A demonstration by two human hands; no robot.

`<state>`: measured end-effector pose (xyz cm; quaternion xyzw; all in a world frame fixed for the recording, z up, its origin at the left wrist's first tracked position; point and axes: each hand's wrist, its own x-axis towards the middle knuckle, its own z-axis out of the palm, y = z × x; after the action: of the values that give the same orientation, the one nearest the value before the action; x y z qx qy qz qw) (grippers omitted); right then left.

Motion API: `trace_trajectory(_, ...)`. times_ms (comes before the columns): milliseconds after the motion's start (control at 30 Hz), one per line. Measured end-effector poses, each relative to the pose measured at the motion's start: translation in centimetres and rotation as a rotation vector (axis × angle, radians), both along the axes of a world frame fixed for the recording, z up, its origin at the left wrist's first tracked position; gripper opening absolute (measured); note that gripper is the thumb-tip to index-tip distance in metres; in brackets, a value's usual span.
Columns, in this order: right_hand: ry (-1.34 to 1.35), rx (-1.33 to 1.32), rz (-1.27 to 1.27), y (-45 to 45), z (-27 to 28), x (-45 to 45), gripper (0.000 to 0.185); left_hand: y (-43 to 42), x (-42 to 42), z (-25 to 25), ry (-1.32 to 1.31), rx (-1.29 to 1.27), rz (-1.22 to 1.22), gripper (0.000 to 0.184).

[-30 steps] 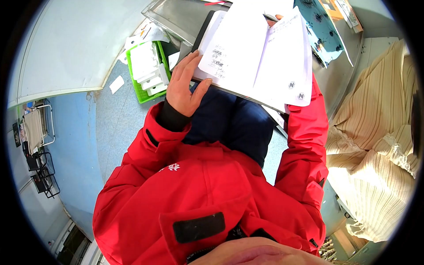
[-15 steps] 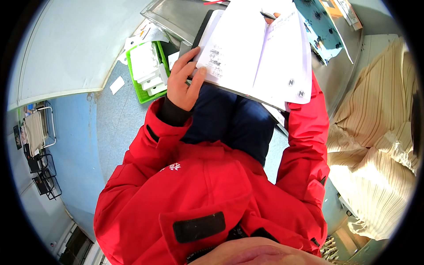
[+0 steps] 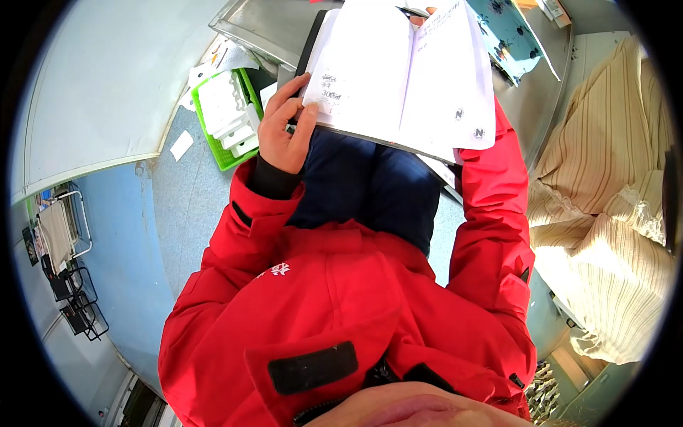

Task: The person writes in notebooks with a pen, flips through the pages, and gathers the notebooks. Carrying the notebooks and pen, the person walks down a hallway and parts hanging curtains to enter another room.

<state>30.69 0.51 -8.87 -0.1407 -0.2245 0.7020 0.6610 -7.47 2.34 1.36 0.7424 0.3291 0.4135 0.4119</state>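
From the head view, I see the open notebook (image 3: 363, 85) above the dark trousers (image 3: 363, 181), the green basket (image 3: 228, 162) to its left. At its left edge, the left hand (image 3: 284, 139) has drawn thumb toward fingers; I judge that steadies it, though I can't tell if they pinch. At its far end, the right hand (image 3: 418, 20) is mostly hidden, grip unclear.
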Motion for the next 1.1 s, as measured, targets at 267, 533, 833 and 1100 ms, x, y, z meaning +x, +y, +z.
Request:
trace_trajectory(267,-0.725,0.217,-0.374,-1.7,9.7,-6.1,0.058,0.1,-0.2,-0.3,-0.029,-0.009,-0.013,0.011)
trace_trajectory(533,-0.774,0.028,-0.390,-2.9,11.9,-7.4,0.049,0.0,-0.4,-0.3,-0.039,-0.039,-0.016,0.011)
trace_trajectory(833,-1.311,-0.158,-0.677,-3.2,13.3,-9.3,0.045,0.0,-0.4,-0.2,-0.046,-0.035,-0.021,0.011)
trace_trajectory(1100,-1.141,-0.391,-0.601,-4.0,13.9,-10.4,0.040,0.1,-0.5,-0.7,-0.051,-0.027,-0.028,0.010)
